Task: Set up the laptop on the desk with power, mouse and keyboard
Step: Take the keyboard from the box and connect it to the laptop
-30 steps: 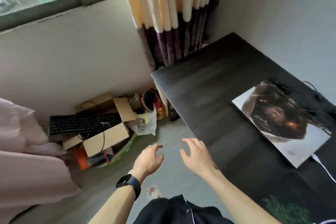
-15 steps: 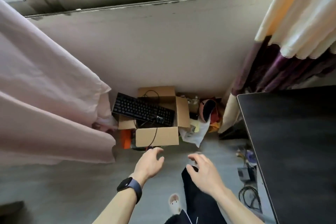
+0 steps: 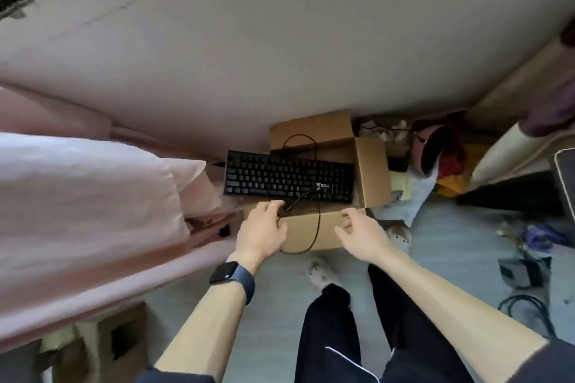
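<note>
A black keyboard (image 3: 287, 176) lies flat across the top of an open cardboard box (image 3: 371, 171) on the floor by the wall. Its black cable (image 3: 318, 221) loops down over the box's front flap. My left hand (image 3: 263, 228), with a dark watch on the wrist, hovers just below the keyboard's near edge, fingers apart and holding nothing. My right hand (image 3: 361, 232) is over the front flap near the box's right corner, fingers loosely curled and empty. A dark corner of the desk (image 3: 564, 177) shows at the right edge. The laptop is out of view.
Pink bedding (image 3: 87, 211) fills the left side. A pile of bags and cloth (image 3: 435, 165) sits right of the box. Cables and a power adapter (image 3: 519, 274) lie on the floor at the right. Another cardboard box (image 3: 121, 342) stands at lower left.
The view swung left from the desk and laptop and down to the box on the floor. Both hands moved forward and now reach the box's front, close to the keyboard.
</note>
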Demonstrator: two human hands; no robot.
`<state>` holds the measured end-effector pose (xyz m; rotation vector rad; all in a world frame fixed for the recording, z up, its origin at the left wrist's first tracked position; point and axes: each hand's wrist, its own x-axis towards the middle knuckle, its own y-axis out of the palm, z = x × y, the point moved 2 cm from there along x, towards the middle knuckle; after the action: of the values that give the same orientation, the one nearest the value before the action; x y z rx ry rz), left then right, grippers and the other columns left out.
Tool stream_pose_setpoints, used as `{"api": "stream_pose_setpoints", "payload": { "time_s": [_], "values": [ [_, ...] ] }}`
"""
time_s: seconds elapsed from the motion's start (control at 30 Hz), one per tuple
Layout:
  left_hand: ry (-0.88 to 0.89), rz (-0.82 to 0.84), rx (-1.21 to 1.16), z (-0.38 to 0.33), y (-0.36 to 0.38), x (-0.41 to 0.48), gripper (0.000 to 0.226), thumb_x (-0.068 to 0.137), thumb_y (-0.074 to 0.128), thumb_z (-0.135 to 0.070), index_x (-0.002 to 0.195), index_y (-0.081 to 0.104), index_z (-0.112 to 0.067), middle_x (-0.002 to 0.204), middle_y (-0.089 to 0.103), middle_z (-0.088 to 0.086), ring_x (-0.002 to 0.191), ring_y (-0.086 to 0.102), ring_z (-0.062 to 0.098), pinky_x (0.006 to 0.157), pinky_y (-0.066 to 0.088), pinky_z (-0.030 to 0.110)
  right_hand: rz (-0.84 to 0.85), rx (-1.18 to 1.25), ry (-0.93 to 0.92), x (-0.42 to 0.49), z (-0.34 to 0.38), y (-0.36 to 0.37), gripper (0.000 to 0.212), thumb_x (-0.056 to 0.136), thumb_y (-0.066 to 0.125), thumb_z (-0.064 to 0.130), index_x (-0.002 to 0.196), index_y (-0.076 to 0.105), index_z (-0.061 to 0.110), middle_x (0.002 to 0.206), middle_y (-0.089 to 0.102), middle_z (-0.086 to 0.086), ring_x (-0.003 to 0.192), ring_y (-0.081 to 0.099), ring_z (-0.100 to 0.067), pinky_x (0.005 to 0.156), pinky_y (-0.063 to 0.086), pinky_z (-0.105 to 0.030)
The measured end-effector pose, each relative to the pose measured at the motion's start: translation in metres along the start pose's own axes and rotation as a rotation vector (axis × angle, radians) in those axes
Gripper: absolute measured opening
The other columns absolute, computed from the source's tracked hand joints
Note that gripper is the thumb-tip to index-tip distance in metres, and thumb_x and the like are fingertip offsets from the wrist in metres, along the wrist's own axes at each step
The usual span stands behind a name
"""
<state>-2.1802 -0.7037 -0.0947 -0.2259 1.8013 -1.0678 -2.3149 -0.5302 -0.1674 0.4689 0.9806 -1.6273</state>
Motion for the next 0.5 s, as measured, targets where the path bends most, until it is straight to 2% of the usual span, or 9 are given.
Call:
{"api": "stream_pose_setpoints", "payload": {
  "time_s": [0.1,0.23,0.3,0.4,0.43,0.5],
  "values": [
    [0.023,-0.008,0.108,0.015,-0.015,0.055,0.054,0.093,0.052,-0.032,0.146,0.041,-0.023,0.146,0.042,0.005,0.130,0.045,0.030,0.102,0.044,0.043,0.006,0.079,0.045,0.045,0.007,0.013,0.051,0.100,0.050,0.039,0.144,0.040,0.015,0.122,0.063,-0.001,0.104,0.060,-0.020,0.087,0.050,-0.034],
    [0.055,0.019,0.249,0.028,-0.021,0.132,0.055,0.094,0.051,-0.033,0.146,0.040,-0.020,0.145,0.041,0.009,0.129,0.042,0.033,0.100,0.043,0.045,-0.041,0.257,0.196,0.098,-0.002,0.037,0.052,0.100,0.051,0.040,0.144,0.041,0.013,0.121,0.065,-0.001,0.095,0.054,-0.016,0.079,0.043,-0.029],
    [0.076,0.010,0.320,0.036,-0.020,0.173,0.055,0.094,0.051,-0.033,0.146,0.040,-0.019,0.146,0.040,0.012,0.129,0.041,0.035,0.101,0.042,0.046,-0.072,0.343,0.273,0.123,-0.004,0.052,0.053,0.100,0.051,0.043,0.143,0.042,0.013,0.121,0.066,-0.001,0.101,0.058,-0.019,0.084,0.045,-0.030],
    [0.099,-0.011,0.414,0.050,-0.011,0.227,0.054,0.094,0.050,-0.031,0.145,0.039,-0.017,0.151,0.033,0.012,0.134,0.036,0.037,0.107,0.038,0.048,-0.145,0.464,0.386,0.166,-0.002,0.077,0.068,0.097,0.053,0.051,0.149,0.038,0.010,0.144,0.053,-0.008,0.131,0.051,-0.029,0.106,0.043,-0.036],
    [0.103,-0.019,0.438,0.055,-0.007,0.238,0.054,0.094,0.050,-0.033,0.144,0.039,-0.017,0.152,0.031,0.011,0.135,0.035,0.037,0.108,0.036,0.048,-0.170,0.512,0.419,0.177,0.000,0.086,0.077,0.094,0.052,0.059,0.150,0.036,0.009,0.149,0.047,-0.011,0.134,0.048,-0.031,0.111,0.040,-0.038],
    [0.113,-0.032,0.484,0.070,0.001,0.256,0.058,0.094,0.049,-0.044,0.144,0.037,-0.017,0.150,0.032,0.011,0.134,0.037,0.038,0.109,0.034,0.049,-0.191,0.582,0.484,0.199,0.006,0.105,0.092,0.084,0.046,0.076,0.147,0.039,0.009,0.147,0.050,-0.013,0.130,0.052,-0.034,0.109,0.042,-0.041]
  ]
}}
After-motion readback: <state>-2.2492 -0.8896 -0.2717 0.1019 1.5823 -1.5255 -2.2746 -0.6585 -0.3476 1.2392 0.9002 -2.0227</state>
